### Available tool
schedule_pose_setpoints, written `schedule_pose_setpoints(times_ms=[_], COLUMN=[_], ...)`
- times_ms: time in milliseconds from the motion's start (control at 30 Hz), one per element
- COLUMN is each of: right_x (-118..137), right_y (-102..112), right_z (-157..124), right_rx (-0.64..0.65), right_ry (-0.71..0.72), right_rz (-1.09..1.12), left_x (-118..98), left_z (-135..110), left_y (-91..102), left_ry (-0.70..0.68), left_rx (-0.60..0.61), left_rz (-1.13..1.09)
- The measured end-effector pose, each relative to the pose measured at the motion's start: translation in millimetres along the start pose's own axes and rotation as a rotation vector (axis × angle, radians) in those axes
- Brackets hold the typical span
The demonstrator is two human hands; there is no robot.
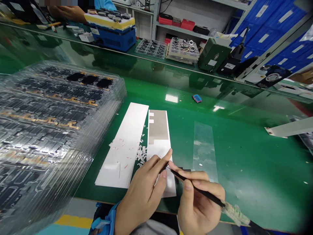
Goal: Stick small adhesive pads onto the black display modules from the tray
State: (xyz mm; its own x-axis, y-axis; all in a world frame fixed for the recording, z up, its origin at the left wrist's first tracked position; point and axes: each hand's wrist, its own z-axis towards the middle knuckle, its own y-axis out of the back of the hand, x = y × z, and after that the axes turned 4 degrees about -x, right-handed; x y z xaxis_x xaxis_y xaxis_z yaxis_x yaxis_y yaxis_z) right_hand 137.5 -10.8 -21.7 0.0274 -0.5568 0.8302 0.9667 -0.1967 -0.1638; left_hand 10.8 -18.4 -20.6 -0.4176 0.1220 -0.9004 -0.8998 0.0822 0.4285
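My left hand (144, 186) rests over the lower part of a white sheet (158, 148) with a grey-brown printed area. Its thumb and fingers close on a small dark part (163, 168), mostly hidden by the fingers. In my right hand (201, 199) is a pair of black tweezers (207, 195), wrapped in tape toward the rear. The tip meets the dark part at my left fingertips. To the left lies a plain white strip (122, 140) with small reddish scraps on it. Tiny white scraps (141, 155) are scattered between the two sheets. Dark pieces lie partly hidden behind my right fingers.
Stacked clear trays (97, 130) of dark screen-like parts fill the left side. A clear film (204, 147) lies on the green table (244, 182) at right. Farther back are a small blue-pink object (197, 98), a raised shelf with a blue machine (117, 37), and another person's hand (70, 13).
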Motion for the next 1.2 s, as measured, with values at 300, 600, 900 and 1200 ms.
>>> schedule_pose_setpoints(times_ms=[300, 600, 900, 1200], right_x=[0.4, 1.5, 3.4, 2.8], right_y=[-0.9, -0.7, -1.6, -2.2], right_z=[0.8, 1.6, 1.5, 0.0], right_rx=[0.021, 0.013, -0.014, 0.004], right_ry=[0.022, 0.016, -0.081, -0.056], right_rz=[-0.007, -0.033, 0.075, 0.080], left_x=[-1.3, -1.3, 1.0, 0.5], left_z=[-0.9, -0.9, 0.6, 1.3], left_y=[0.4, 0.5, -1.6, -3.9], left_ry=[0.004, -0.005, -0.054, -0.115], left_rx=[0.000, -0.007, -0.042, -0.106], left_rz=[-0.022, -0.001, 0.093, 0.168])
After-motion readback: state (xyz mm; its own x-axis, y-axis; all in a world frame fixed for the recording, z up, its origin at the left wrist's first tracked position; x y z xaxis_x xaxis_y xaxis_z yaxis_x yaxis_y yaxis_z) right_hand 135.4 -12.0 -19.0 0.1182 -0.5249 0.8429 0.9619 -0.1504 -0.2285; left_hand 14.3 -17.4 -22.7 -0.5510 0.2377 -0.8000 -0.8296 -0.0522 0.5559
